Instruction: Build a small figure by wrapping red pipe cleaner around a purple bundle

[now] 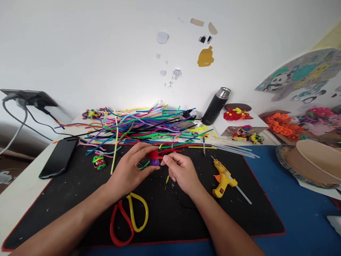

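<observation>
My left hand (pixel 133 161) is closed around a small red and purple figure (pixel 154 160) that looks made of pipe cleaners, gripped between thumb and fingers. From its red part a red pipe cleaner (pixel 160 157) runs across to my right hand (pixel 181 170), which pinches it between thumb and forefinger. Both hands are held above the black mat (pixel 170 220). Just beneath them lie a short yellow-green piece (pixel 167 180) and a thin black strand. To the left sits a small red and green head with eyes (pixel 99 162). Fingers hide part of the held figure.
Scissors with red and yellow handles (pixel 140 213) lie in front. A yellow glue gun (pixel 223 179) rests at right, a phone (pixel 59 158) at left. Behind is a heap of pipe cleaners (pixel 144 122), with a black flask (pixel 215 106) and a white box (pixel 242 122) nearby.
</observation>
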